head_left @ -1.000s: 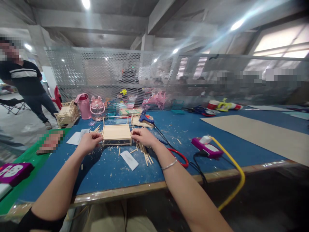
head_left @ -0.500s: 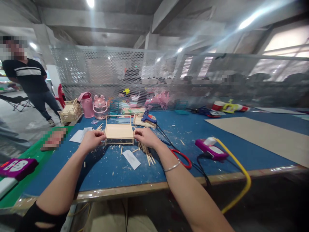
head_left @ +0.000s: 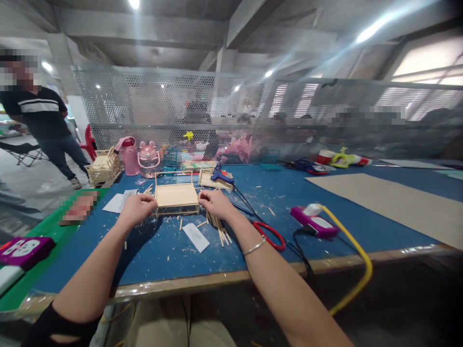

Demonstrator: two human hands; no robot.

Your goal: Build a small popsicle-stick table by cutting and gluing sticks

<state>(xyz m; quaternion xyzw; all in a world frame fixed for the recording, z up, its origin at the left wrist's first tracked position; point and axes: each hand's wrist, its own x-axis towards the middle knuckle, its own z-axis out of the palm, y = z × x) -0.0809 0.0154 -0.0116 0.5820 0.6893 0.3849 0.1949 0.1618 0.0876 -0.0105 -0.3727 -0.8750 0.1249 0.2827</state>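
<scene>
Between my hands is a small wooden stick frame (head_left: 176,195) with a flat slatted panel and a raised rail at its back. My left hand (head_left: 138,210) pinches its left end. With fingers closed, my right hand (head_left: 216,203) grips the right end. Loose wooden sticks (head_left: 221,230) lie under and in front of my right hand. A slip of white paper (head_left: 196,236) rests on the blue table before the frame. Just behind, a blue glue gun (head_left: 221,175) lies on another wooden piece (head_left: 206,179).
The blue table (head_left: 238,267) carries wood scraps. Red-handled scissors or pliers (head_left: 269,236) and a purple power strip (head_left: 314,222) with a yellow cable are at right, near a cardboard sheet (head_left: 372,205). Pink bottles (head_left: 129,156) stand at back left. A person (head_left: 43,115) stands left.
The view has shifted slightly. The wooden frame has tilted a little between my hands, which keep their hold at both ends.
</scene>
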